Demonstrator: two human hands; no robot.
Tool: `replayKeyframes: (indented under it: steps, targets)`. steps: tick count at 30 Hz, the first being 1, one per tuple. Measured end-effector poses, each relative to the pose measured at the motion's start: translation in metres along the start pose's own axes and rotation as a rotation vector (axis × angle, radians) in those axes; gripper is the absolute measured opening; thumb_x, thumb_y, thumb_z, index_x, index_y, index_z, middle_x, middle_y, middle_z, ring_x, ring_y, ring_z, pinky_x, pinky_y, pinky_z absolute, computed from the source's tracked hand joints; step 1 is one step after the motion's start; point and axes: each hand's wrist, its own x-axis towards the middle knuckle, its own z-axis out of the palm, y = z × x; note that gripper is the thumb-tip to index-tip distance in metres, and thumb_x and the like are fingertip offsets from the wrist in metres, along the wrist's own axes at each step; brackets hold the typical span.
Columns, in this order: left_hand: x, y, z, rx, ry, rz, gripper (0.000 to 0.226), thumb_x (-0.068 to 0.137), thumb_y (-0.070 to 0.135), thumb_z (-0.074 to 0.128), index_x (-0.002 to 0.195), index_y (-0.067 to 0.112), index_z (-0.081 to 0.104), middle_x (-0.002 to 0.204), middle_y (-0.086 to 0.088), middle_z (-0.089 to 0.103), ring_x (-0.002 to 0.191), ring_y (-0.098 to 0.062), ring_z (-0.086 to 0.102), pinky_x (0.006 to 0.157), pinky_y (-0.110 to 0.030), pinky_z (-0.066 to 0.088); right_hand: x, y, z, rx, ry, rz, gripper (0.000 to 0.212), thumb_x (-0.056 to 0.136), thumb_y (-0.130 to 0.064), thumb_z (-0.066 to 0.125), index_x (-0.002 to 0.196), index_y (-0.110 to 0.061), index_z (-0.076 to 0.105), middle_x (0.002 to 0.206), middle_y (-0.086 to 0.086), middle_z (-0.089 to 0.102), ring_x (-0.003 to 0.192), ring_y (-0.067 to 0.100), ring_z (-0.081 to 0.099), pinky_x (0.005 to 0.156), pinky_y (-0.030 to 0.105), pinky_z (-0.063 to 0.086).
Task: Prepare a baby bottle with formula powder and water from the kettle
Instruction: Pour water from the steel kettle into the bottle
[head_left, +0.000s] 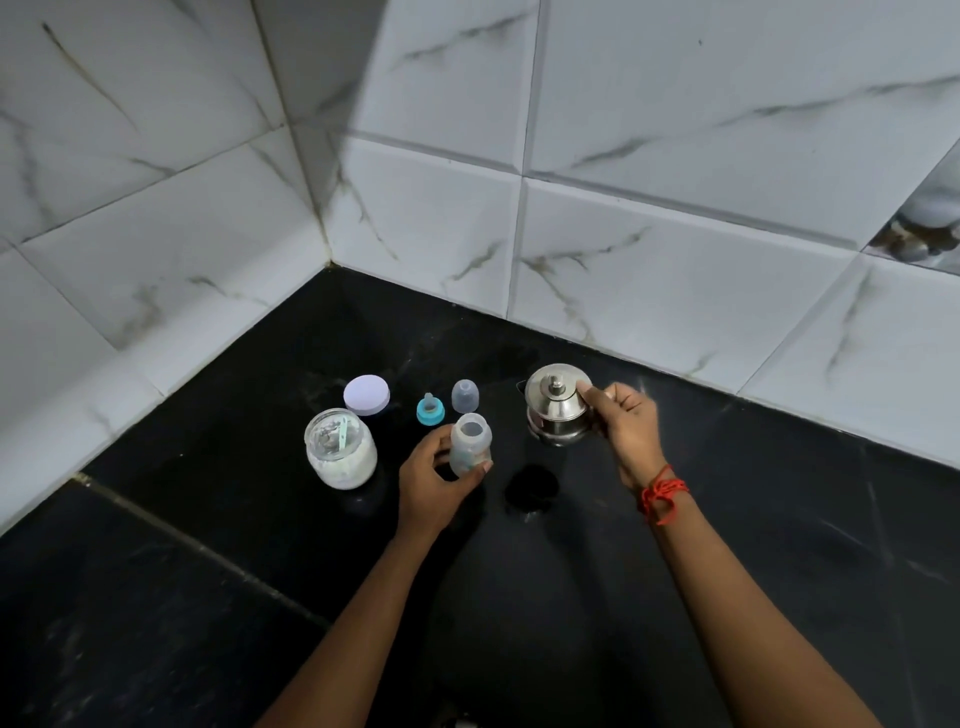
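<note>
A clear baby bottle (470, 441) with no top stands upright on the black counter (208, 519), and my left hand (436, 488) is wrapped around its lower part. To its right a small steel kettle (556, 405) with a knobbed lid sits on the counter; my right hand (626, 421) grips its handle side, thumb resting on the lid's rim. A glass jar of white formula powder (340, 449) stands open at the left, with a pale green scoop inside. The teal nipple ring (430, 410) and the clear bottle cap (465, 396) lie behind the bottle.
The jar's lilac lid (367, 395) lies behind the jar. White marbled tile walls (623, 234) meet in a corner close behind the objects. A round dark mark (532, 486) shows on the counter in front of the kettle.
</note>
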Motion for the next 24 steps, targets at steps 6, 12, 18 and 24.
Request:
replayKeyframes:
  steps: [6, 12, 18, 24]
  targets:
    - [-0.002, 0.000, -0.001, -0.033, 0.032, 0.012, 0.044, 0.076, 0.022, 0.094, 0.114, 0.024, 0.072, 0.113, 0.011, 0.076, 0.105, -0.011, 0.073, 0.090, -0.030, 0.060, 0.007, -0.067, 0.015, -0.117, -0.095, -0.127, 0.046, 0.082, -0.026, 0.080, 0.056, -0.016, 0.043, 0.056, 0.005, 0.037, 0.056, 0.019, 0.031, 0.054, 0.030, 0.027]
    - [-0.005, -0.003, -0.001, -0.034, 0.070, 0.031, 0.049, 0.075, 0.022, 0.094, 0.118, 0.022, 0.071, 0.118, 0.010, 0.074, 0.111, -0.013, 0.071, 0.093, -0.033, 0.060, 0.012, -0.083, 0.030, -0.276, -0.157, -0.158, 0.044, 0.080, -0.027, 0.080, 0.056, -0.012, 0.046, 0.058, 0.010, 0.040, 0.059, 0.022, 0.037, 0.060, 0.035, 0.033]
    - [-0.005, -0.006, 0.002, -0.015, 0.062, 0.006, 0.053, 0.074, 0.026, 0.094, 0.121, 0.025, 0.069, 0.121, 0.012, 0.072, 0.114, -0.012, 0.069, 0.095, -0.037, 0.060, 0.009, -0.078, 0.042, -0.395, -0.193, -0.158, 0.044, 0.082, -0.024, 0.079, 0.055, -0.014, 0.047, 0.056, 0.010, 0.046, 0.057, 0.020, 0.042, 0.059, 0.033, 0.036]
    - [-0.002, -0.004, 0.004, -0.019, 0.069, 0.008, 0.053, 0.075, 0.027, 0.094, 0.122, 0.022, 0.069, 0.121, 0.009, 0.072, 0.113, -0.013, 0.069, 0.094, -0.034, 0.060, 0.004, -0.077, 0.053, -0.466, -0.246, -0.158, 0.045, 0.083, -0.025, 0.079, 0.056, -0.010, 0.047, 0.049, -0.001, 0.042, 0.051, 0.013, 0.037, 0.052, 0.026, 0.032]
